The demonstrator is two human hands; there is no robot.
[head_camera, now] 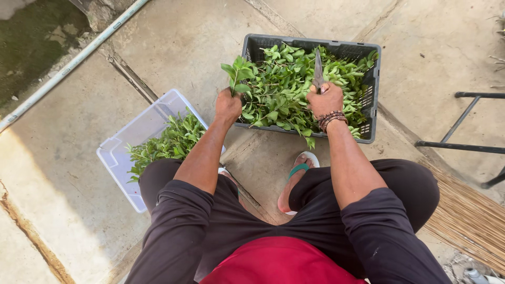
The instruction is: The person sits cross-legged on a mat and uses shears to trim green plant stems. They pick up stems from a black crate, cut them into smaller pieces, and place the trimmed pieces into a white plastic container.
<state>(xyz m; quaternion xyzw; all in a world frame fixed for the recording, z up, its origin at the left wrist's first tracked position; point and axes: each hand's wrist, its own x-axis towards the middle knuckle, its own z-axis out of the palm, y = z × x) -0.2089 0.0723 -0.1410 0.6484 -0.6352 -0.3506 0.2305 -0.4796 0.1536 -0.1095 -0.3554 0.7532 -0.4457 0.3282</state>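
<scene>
My left hand [228,105] is shut on a leafy green sprig [238,73], held up at the near left corner of a grey plastic crate [372,89]. The crate is full of leafy green stems [286,79]. My right hand [326,99], with a beaded bracelet at the wrist, grips a knife [318,68] whose blade points up and away over the leaves. A clear plastic tub [118,158] at my left knee holds more green leaves [171,142].
I sit low on a concrete floor, one foot in a green-strapped sandal [300,171] below the crate. A pale pipe [68,66] runs diagonally at upper left. Black metal chair legs [463,147] and a straw broom [468,215] lie to the right.
</scene>
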